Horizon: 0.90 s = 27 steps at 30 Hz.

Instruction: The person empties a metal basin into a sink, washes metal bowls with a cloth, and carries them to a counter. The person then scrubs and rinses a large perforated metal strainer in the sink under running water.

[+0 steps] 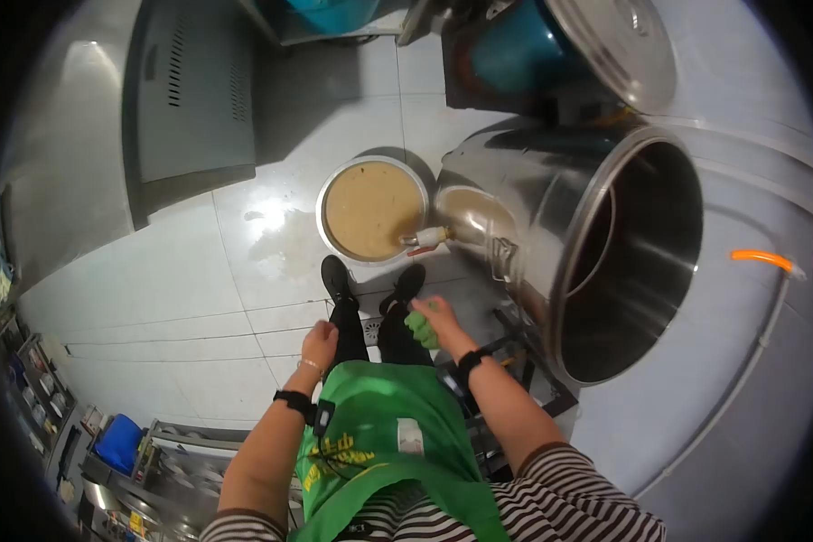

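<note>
My right hand (441,318) is closed around a crumpled green cloth (421,331), held in front of my right leg. My left hand (319,344) hangs near my left leg with its fingers curled in, and no object shows in it. On the floor ahead of my shoes stands a round metal basin (322,226) filled with cloudy tan liquid (375,208). A tap with a red lever (429,238) sticks out of a large steel barrel (533,217) and reaches over the basin's right rim. The barrel is tilted, its wide mouth facing right.
A steel cabinet (194,99) stands at the upper left. A metal lid (628,41) leans by a teal container (515,54) at the top right. An orange-ended hose (761,259) runs along the right. Shelves with a blue bin (119,443) stand at the lower left. A floor drain (372,331) lies between my legs.
</note>
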Motion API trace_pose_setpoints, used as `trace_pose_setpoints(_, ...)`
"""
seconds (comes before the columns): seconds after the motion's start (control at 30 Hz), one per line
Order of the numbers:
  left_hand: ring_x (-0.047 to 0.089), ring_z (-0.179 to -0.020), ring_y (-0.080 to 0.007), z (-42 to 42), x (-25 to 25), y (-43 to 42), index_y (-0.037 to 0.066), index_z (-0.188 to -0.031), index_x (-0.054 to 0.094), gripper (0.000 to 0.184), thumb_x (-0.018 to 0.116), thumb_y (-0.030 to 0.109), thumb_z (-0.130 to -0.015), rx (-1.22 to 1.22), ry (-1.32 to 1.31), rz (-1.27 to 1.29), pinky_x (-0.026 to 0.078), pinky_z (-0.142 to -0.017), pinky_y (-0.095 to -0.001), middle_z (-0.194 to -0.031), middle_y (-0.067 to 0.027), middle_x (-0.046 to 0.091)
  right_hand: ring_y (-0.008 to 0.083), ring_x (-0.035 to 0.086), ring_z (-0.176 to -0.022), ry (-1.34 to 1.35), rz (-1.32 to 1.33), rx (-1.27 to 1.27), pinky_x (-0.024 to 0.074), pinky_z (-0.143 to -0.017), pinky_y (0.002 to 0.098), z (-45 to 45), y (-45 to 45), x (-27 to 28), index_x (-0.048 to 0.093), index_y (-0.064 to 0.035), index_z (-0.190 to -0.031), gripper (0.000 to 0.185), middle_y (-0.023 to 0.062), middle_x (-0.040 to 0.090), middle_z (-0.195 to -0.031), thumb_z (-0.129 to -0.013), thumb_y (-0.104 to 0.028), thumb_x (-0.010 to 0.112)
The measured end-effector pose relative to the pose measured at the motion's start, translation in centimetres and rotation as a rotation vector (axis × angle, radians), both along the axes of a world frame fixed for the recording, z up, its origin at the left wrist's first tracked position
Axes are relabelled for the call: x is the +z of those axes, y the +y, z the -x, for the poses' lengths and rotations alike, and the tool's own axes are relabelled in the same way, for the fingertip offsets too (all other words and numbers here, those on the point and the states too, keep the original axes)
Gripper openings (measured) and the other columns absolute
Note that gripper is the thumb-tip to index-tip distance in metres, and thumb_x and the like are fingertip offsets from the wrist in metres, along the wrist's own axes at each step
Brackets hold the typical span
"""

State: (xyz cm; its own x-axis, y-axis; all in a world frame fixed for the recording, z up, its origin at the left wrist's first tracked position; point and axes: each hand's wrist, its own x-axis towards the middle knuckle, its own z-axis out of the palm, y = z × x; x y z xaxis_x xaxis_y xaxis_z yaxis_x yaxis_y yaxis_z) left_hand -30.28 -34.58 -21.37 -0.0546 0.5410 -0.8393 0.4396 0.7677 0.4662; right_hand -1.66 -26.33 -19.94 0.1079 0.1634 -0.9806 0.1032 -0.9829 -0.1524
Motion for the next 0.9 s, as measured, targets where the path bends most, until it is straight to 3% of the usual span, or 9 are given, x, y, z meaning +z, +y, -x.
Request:
trace_pose_setpoints(0.1,0.065,-0.087,-0.036,-0.9,-1.6,-4.2,0.006,-0.099,0.06,0.018,0.058,0.021,-0.09,-0.015,-0.033,0.034,0.051,-0.077,-0.0454,-0.089,-0.0163,0.068,0.0193,0.06,-0.067,-0.202,-0.079,-0.085,0.0491,-0.059,0.0357,-1.0,0.0,-10.3,0.06,-0.0034,-0.093,0.028,0.0064,0.061,-0.079,-0.082,-0.026,0.074)
trace_pose_setpoints(0.17,0.065,-0.087,-0.0339,-2.2,-1.8,-5.6,0.006,-0.099,0.06,0.014,0.056,0.017,-0.09,0.05,-0.08,0.114,0.051,-0.076,-0.0425,-0.09,-0.0145,0.067,0.0237,0.063,-0.066,0.078,-0.117,-0.343,0.0497,-0.056,0.0386,-4.4,-2.2,-19.5,0.061,-0.0035,-0.095,0.023,0.0089,0.063,-0.078,-0.084,-0.022,0.071)
trace_pose_setpoints(0.27,0.064,-0.086,-0.0333,-4.5,-1.1,-6.0,0.007,-0.096,0.06,0.011,0.056,0.013,-0.089,0.001,0.025,-0.006,0.05,-0.074,-0.0418,-0.09,-0.0134,0.065,0.0205,0.064,-0.066,0.078,-0.025,-0.53,0.0524,-0.057,0.0357,-3.8,2.3,-20.3,0.064,-0.0063,-0.093,0.01,0.0061,0.063,-0.077,-0.085,-0.01,0.068)
trace_pose_setpoints(0.4,0.061,-0.083,-0.0332,-5.3,-0.8,-5.3,0.008,-0.091,0.06,0.007,0.057,0.008,-0.085,-0.092,0.185,-0.181,0.049,-0.07,-0.043,-0.086,-0.0117,0.062,0.028,0.067,-0.079,0.229,0.042,-0.685,0.0531,-0.067,0.0402,-6.3,-0.7,-28.6,0.063,-0.0031,-0.101,0.021,0.0099,0.067,-0.087,-0.086,-0.017,0.065)
trace_pose_setpoints(0.6,0.062,-0.082,-0.0344,-5.4,-1.0,-5.1,0.006,-0.091,0.059,0.006,0.056,0.005,-0.086,-0.074,0.187,-0.206,0.049,-0.07,-0.0431,-0.086,-0.0136,0.063,0.034,0.06,-0.109,-0.119,-0.147,0.092,0.0485,-0.089,0.0387,-8.9,-0.1,-30.3,0.053,-0.0015,-0.123,0.048,0.017,0.062,-0.119,-0.079,-0.017,0.068)
trace_pose_setpoints(0.67,0.061,-0.082,-0.0338,-5.3,-1.1,-5.2,0.006,-0.091,0.059,0.007,0.056,0.006,-0.085,-0.071,0.187,-0.21,0.049,-0.069,-0.0431,-0.086,-0.0126,0.062,0.0353,0.058,-0.113,-0.196,0.065,0.882,0.0477,-0.09,0.0399,-8.6,3.6,-26.3,0.052,-0.0033,-0.125,0.051,0.0211,0.059,-0.123,-0.076,-0.011,0.065)
trace_pose_setpoints(0.8,0.061,-0.081,-0.0337,-5.3,-1.4,-5.7,0.007,-0.091,0.06,0.007,0.056,0.006,-0.084,-0.055,0.194,-0.231,0.049,-0.068,-0.0435,-0.086,-0.0122,0.062,0.0372,0.059,-0.112,-0.342,0.023,1.084,0.0477,-0.09,0.0429,-8.2,5.1,-22.6,0.058,-0.0038,-0.118,0.043,0.0233,0.061,-0.117,-0.076,-0.011,0.061)
trace_pose_setpoints(0.87,0.061,-0.081,-0.0337,-4.9,-1.6,-5.8,0.006,-0.091,0.06,0.008,0.056,0.006,-0.084,-0.054,0.186,-0.237,0.049,-0.068,-0.0435,-0.086,-0.0125,0.062,0.0404,0.062,-0.095,-0.198,-0.122,1.256,0.048,-0.085,0.0448,-9.5,6.0,-21.9,0.06,-0.0033,-0.103,0.031,0.0233,0.064,-0.097,-0.075,-0.017,0.061)
trace_pose_setpoints(0.9,0.061,-0.081,-0.0337,-4.8,-1.5,-5.8,0.006,-0.091,0.06,0.008,0.056,0.005,-0.085,-0.056,0.178,-0.241,0.049,-0.068,-0.0435,-0.086,-0.0127,0.062,0.0404,0.062,-0.095,-0.197,-0.122,1.259,0.048,-0.085,0.0448,-9.3,6.4,-21.7,0.06,-0.0033,-0.103,0.031,0.0233,0.064,-0.097,-0.075,-0.017,0.061)
